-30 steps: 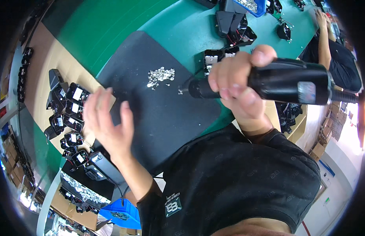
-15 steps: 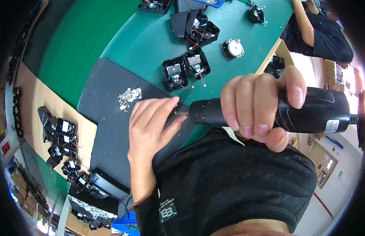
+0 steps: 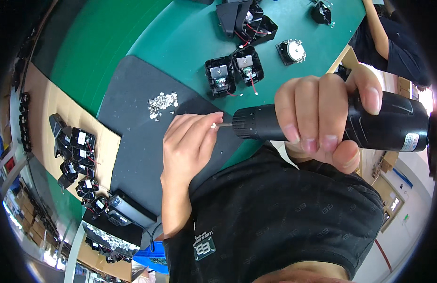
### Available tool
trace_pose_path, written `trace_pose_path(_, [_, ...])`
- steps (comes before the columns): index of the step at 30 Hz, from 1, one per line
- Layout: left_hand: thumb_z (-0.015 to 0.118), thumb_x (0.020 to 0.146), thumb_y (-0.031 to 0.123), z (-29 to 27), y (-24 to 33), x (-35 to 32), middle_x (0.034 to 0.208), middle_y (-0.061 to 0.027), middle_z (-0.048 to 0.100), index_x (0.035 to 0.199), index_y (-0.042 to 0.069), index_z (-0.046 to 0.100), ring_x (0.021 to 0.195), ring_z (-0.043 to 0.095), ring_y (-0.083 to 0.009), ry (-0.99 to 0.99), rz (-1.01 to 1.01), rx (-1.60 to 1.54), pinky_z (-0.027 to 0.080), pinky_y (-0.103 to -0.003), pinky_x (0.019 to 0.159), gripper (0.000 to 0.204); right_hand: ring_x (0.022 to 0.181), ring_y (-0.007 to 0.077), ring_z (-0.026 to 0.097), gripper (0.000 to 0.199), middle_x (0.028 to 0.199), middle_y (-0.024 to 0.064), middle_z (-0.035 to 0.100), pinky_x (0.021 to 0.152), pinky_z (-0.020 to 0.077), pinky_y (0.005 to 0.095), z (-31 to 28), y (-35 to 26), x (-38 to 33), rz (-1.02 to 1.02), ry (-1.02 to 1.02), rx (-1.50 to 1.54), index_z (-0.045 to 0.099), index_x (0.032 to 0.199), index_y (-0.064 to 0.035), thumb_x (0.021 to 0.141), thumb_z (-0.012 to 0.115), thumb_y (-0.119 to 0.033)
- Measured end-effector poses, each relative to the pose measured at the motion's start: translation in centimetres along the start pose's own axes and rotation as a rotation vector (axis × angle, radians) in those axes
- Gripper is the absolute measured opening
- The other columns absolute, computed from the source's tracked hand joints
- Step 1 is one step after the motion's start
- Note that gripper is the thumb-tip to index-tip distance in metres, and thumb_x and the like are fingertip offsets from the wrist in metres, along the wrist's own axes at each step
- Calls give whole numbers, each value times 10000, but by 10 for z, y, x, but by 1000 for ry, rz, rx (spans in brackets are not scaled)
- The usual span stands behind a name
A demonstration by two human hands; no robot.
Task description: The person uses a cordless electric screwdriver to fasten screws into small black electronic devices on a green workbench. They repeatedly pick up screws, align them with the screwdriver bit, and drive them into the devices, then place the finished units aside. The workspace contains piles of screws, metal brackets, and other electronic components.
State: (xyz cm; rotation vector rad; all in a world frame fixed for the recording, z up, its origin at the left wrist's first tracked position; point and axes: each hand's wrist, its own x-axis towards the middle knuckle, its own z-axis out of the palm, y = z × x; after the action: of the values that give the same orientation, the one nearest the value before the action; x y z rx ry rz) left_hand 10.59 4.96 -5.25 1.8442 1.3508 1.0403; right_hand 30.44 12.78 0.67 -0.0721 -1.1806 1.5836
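Note:
My right hand [image 3: 317, 113] is wrapped round a black electric screwdriver [image 3: 392, 113], held sideways with its bit [image 3: 225, 124] pointing left. At the bit's tip, my left hand [image 3: 186, 146] pinches a small pale screw [image 3: 213, 125] between thumb and forefinger. The screw's head and the bit's end meet or nearly meet; I cannot tell which. Just beyond my left hand, a loose pile of silver screws [image 3: 162, 103] lies on a dark grey mat [image 3: 133, 94].
Past the mat on the green table [image 3: 180, 42] lie two open black housings [image 3: 220, 78] with wires, more black parts and a round speaker-like part [image 3: 292, 51]. Left, several black units [image 3: 81, 139] rest on cardboard, beside a black box [image 3: 131, 210]. Another person [image 3: 392, 42] sits far right.
The view has shifted, so table things appear higher and farther right. My left fingers have closed together at the bit's tip, where a pale screw now shows.

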Motion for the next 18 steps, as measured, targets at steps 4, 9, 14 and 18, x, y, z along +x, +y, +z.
trace_pose_path(4, [712,701,-15,-1,-1,-3,837,-81,702,934,14,691,740,667,-246,-5,31,32,496,-348,684,235,687,96,585,451,797,-40,592,666,488,263,-1,4,1,16,-32,6,434,1264,-205,896,694,-172])
trace_pose_path(9, [744,679,6,-4,-2,-6,819,-80,699,914,19,695,724,663,-242,4,36,68,493,-350,672,241,694,97,581,455,800,-40,579,670,483,271,0,7,-1,46,-29,-12,419,1276,-207,906,683,-188])
trace_pose_path(14, [769,672,34,-5,-3,-3,808,-76,697,889,18,699,717,662,-240,3,47,81,494,-346,663,229,696,97,580,456,798,-46,570,670,485,276,-1,7,-3,69,-9,-22,419,1277,-209,905,683,-194])
trace_pose_path(18, [784,665,55,-3,-2,2,794,-73,696,879,18,700,712,660,-238,-9,57,80,494,-344,654,233,690,100,585,477,800,-47,578,662,492,275,-7,6,-4,55,-30,-30,417,1278,-212,892,695,-180])
